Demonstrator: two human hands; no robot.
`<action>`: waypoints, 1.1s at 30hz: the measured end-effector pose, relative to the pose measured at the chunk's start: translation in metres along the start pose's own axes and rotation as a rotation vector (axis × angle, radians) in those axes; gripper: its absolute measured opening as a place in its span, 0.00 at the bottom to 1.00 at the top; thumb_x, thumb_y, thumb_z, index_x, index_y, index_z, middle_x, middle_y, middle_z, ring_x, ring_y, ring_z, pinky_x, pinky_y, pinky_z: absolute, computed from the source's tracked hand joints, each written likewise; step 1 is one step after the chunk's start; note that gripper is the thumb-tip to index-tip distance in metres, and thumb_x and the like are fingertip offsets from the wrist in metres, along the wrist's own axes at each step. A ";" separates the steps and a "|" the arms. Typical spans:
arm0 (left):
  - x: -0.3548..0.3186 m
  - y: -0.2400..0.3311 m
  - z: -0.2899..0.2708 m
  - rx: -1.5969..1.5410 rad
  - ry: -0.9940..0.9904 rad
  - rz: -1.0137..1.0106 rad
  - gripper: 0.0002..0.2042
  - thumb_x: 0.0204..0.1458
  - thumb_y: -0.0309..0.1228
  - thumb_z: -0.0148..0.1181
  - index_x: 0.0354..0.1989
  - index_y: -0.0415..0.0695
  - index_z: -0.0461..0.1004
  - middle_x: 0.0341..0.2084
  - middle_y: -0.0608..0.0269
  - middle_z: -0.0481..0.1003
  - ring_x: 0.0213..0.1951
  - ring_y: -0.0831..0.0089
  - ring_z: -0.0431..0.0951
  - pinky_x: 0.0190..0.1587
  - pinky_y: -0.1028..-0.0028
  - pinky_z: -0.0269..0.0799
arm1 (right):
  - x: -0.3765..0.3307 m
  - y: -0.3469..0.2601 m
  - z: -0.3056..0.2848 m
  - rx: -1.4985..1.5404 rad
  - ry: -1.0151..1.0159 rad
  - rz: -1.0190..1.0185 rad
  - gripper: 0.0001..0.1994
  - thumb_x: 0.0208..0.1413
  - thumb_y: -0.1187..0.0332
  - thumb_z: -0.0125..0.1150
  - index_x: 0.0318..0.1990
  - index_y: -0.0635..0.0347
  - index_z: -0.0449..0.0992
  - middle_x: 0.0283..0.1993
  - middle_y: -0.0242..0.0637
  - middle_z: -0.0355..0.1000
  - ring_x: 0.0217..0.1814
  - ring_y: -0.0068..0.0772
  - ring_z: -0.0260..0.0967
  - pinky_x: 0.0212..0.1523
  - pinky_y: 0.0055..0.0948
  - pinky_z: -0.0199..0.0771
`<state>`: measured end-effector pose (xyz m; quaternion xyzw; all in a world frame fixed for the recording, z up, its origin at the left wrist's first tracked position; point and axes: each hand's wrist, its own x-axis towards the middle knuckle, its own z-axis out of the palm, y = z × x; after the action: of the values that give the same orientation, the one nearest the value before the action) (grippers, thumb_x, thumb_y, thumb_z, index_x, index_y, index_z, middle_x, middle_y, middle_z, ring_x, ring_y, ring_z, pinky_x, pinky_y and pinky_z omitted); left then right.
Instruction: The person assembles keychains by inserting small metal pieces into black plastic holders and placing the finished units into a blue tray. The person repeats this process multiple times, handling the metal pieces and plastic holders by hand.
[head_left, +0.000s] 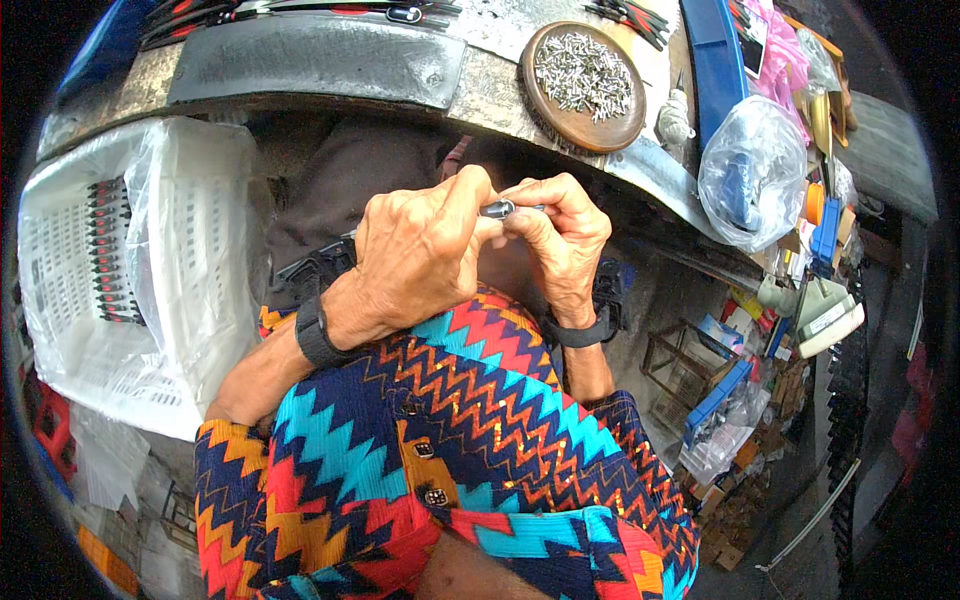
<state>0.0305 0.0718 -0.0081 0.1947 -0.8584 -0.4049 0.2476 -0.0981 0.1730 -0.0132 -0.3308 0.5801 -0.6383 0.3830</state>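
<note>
In front of my chest, a small dark cylindrical part [496,209] with a shiny, light-coloured end sits between my two hands. My left hand [415,245] is closed, its fingertips pinching the part. From the other side, my right hand [565,235] pinches at the part's right end with thumb and forefinger; a thin dark piece shows between those fingers. The exact kind of part is too small to tell. Beyond my hands on the bench rests a round wooden bowl [532,85] full of small silver metal pieces [590,75].
A white perforated crate [205,290], lined with clear plastic, stands at left with a row of black-and-red parts [108,250]. Slim black-and-red pieces [300,10] lie along the bench's far side. At right are a blue tray [715,70] and a clear plastic bag [752,175].
</note>
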 end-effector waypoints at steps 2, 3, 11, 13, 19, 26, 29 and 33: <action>0.000 -0.001 0.001 -0.009 -0.004 -0.022 0.10 0.45 0.27 0.59 0.28 0.42 0.62 0.19 0.54 0.72 0.21 0.55 0.75 0.20 0.62 0.67 | 0.000 0.002 0.001 0.005 0.001 -0.001 0.05 0.51 0.80 0.59 0.35 0.70 0.72 0.31 0.40 0.73 0.28 0.23 0.71 0.30 0.19 0.72; 0.000 -0.002 0.002 -0.014 -0.004 -0.033 0.10 0.45 0.27 0.59 0.28 0.42 0.62 0.19 0.54 0.72 0.21 0.54 0.74 0.20 0.62 0.67 | 0.001 0.003 0.001 0.008 0.002 -0.001 0.05 0.51 0.80 0.59 0.35 0.69 0.72 0.31 0.40 0.73 0.28 0.23 0.71 0.29 0.19 0.72; 0.002 -0.007 0.000 -0.215 -0.114 -0.145 0.07 0.48 0.24 0.56 0.33 0.37 0.67 0.23 0.51 0.74 0.28 0.57 0.77 0.29 0.68 0.70 | 0.007 0.003 -0.013 -0.010 -0.067 0.053 0.05 0.49 0.80 0.61 0.34 0.69 0.73 0.31 0.38 0.73 0.28 0.22 0.70 0.30 0.18 0.72; 0.003 -0.006 -0.001 -0.277 -0.154 -0.195 0.06 0.50 0.25 0.54 0.34 0.37 0.67 0.24 0.52 0.74 0.29 0.60 0.77 0.31 0.70 0.69 | 0.008 0.002 -0.016 -0.037 -0.081 0.073 0.05 0.49 0.80 0.61 0.34 0.69 0.73 0.31 0.38 0.73 0.28 0.22 0.70 0.30 0.18 0.72; 0.005 -0.008 -0.005 -0.567 -0.254 -0.387 0.08 0.58 0.31 0.47 0.35 0.39 0.67 0.22 0.65 0.69 0.26 0.79 0.69 0.29 0.78 0.65 | 0.012 -0.003 -0.022 -0.156 -0.148 0.031 0.04 0.47 0.79 0.62 0.32 0.68 0.75 0.29 0.35 0.73 0.26 0.20 0.69 0.27 0.18 0.70; 0.006 -0.011 -0.006 -0.726 -0.317 -0.471 0.09 0.60 0.35 0.47 0.35 0.41 0.66 0.21 0.71 0.66 0.24 0.86 0.64 0.26 0.85 0.59 | 0.013 -0.005 -0.021 -0.219 -0.171 0.006 0.04 0.47 0.78 0.63 0.32 0.66 0.76 0.27 0.34 0.73 0.24 0.18 0.69 0.24 0.17 0.69; 0.006 -0.012 -0.005 -0.755 -0.320 -0.474 0.09 0.59 0.35 0.48 0.35 0.41 0.66 0.21 0.71 0.66 0.24 0.86 0.64 0.26 0.85 0.59 | 0.013 -0.006 -0.020 -0.228 -0.172 0.017 0.03 0.47 0.78 0.63 0.31 0.65 0.76 0.26 0.33 0.73 0.23 0.18 0.68 0.24 0.17 0.69; 0.006 -0.013 -0.004 -0.800 -0.329 -0.504 0.08 0.59 0.34 0.48 0.35 0.41 0.66 0.21 0.72 0.65 0.24 0.86 0.63 0.26 0.84 0.58 | 0.012 -0.009 -0.018 -0.287 -0.171 0.002 0.02 0.47 0.77 0.63 0.30 0.65 0.76 0.25 0.32 0.73 0.22 0.17 0.68 0.22 0.17 0.68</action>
<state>0.0303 0.0582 -0.0145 0.2195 -0.5899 -0.7749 0.0586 -0.1206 0.1713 -0.0067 -0.4347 0.6307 -0.5181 0.3806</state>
